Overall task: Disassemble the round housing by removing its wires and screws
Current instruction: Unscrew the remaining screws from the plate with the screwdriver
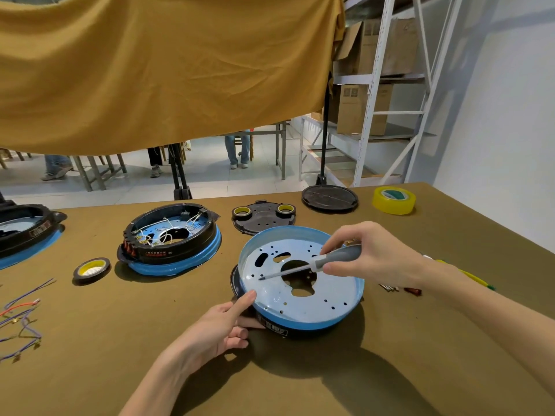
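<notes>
Blue-rimmed round housing [303, 295], near centre of olive table [300, 385], tilted toward the left; no wires visible inside.
Right hand [369, 256]: fingers closed round grey screwdriver [312, 265], tip just over the pale plate, left of the central opening.
Left hand [222, 328]: index finger extended on the near-left rim, remaining fingers curled at the black base.
Advice: seat tip squarely in the screw head, press along the shaft, keep rim braced; any screw under the tip too small to confirm.
Count: housings, three (one cropped far left); tape rolls, four; black covers, two; loose wire bundle [21, 319], one.
</notes>
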`<state>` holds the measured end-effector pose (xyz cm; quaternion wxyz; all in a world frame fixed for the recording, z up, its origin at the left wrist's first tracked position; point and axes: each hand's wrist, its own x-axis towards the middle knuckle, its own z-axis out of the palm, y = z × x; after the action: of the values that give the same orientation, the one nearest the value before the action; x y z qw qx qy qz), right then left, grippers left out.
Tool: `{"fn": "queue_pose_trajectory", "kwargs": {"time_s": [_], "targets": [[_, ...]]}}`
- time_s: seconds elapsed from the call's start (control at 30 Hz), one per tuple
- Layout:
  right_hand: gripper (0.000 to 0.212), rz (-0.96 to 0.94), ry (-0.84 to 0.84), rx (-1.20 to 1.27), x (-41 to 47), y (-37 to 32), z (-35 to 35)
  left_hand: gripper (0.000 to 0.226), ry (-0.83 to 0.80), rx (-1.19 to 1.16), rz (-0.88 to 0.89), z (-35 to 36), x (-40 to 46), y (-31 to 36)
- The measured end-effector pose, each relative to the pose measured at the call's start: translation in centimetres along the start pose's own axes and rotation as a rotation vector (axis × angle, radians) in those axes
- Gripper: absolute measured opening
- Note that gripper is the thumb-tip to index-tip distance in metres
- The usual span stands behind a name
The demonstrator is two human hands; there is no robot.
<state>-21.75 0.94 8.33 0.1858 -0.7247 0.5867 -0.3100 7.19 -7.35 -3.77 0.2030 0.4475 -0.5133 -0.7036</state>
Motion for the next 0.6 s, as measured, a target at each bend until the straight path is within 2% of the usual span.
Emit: {"fn": "queue_pose_trajectory", "kwargs": {"time_s": [0.17, 0.6], "targets": [[0.015, -0.056, -0.063, -0.037, -0.5, -0.4, -0.2, 0.087, -0.001, 0.003, -0.004, -0.2, 0.1, -0.2], [0.015, -0.04, -0.132, -0.107, -0.2, -2.0, 0.2, 0.09, -0.016, 0.009, 0.0, -0.4, 0.2, -0.3]]}}
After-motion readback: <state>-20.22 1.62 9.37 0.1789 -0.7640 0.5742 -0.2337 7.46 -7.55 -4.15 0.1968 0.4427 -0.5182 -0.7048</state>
